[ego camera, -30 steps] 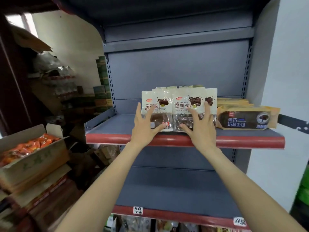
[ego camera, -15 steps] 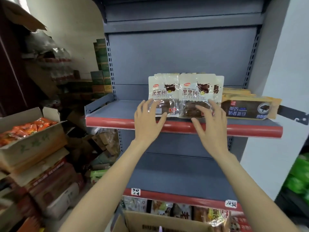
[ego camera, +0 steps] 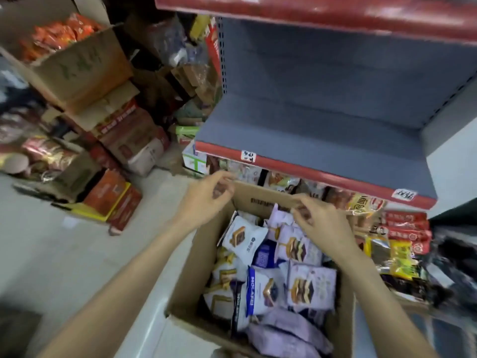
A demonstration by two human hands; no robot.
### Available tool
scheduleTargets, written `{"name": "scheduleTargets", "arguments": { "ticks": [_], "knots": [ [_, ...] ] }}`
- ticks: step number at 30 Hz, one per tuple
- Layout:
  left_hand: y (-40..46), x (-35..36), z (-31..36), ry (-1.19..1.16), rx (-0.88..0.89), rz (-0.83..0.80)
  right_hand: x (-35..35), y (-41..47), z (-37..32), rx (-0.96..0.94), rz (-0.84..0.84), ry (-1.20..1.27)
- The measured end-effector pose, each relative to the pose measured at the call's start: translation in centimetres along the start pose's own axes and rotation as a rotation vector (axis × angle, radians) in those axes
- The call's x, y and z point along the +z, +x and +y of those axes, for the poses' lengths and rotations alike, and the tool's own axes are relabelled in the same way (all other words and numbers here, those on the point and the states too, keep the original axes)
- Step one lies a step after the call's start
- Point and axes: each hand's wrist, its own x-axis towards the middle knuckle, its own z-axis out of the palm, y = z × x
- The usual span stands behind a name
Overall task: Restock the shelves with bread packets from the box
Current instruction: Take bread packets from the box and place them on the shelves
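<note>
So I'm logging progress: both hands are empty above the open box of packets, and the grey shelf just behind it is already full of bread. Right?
Not quite. The head view shows the grey shelf behind the box bare, not full. The rest holds: the left hand and right hand hold nothing above the packets.

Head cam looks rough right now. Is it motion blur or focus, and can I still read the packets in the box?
Head view: motion smear, worst at the edges and on both hands, left hand and right hand; wide-angle bending of the shelf edge; packets in the cardboard box show colours, print mostly unreadable.
</note>
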Motion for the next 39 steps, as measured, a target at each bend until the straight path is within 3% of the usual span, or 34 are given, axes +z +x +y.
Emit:
{"name": "scheduleTargets", "arguments": {
  "ticks": [2, 5, 10, 17, 22, 25, 28, 32, 35, 37, 39],
  "knots": [
    [-2.4, 1.8, -3.6, -0.081, -0.148, -0.107, 3.7, -1.3, 0.6, 0.054, -0.146, 0.052],
    [-5.4, 4.7, -7.7, -0.084, -0.296, -0.141, 9.0, -3.0, 1.4, 0.149, -0.272, 0.072],
    [-7.9, 9.3, -12.7, 0.037, -0.39, -0.244, 16.1, -5.1, 2.4, 0.399, -0.286, 0.179],
    [-7.3, 14.6, -18.4, 0.145, -0.464, -0.472, 23.5, -6.6, 3.7, 0.538, -0.321, -0.008],
    [-4.7, 17.6, -19.9, 0.166, -0.289, -0.497, 25.1, -6.2, 5.4, 0.497, -0.129, -0.126],
    [-2.3, 19.6, -19.9, 0.176, -0.154, -0.506, 24.9, -6.2, 7.5, 0.575, -0.05, -0.159],
    [0.2, 22.0, -19.1, 0.169, -0.06, -0.481, 25.2, -6.7, 9.4, 0.715, -0.12, -0.088],
    [3.6, 25.3, -16.9, 0.111, 0.026, -0.467, 26.4, -8.2, 10.5, 0.617, -0.261, -0.104],
    [6.3, 27.4, -15.5, 0.223, 0.152, -0.473, 26.5, -9.5, 10.3, 0.541, -0.278, -0.1],
    [7.9, 28.7, -14.4, 0.348, 0.304, -0.529, 26.4, -10.0, 10.5, 0.519, -0.241, -0.046],
    [8.5, 29.8, -13.3, 0.456, 0.43, -0.689, 25.9, -9.7, 11.0, 0.574, -0.158, 0.094]
  ]
}}
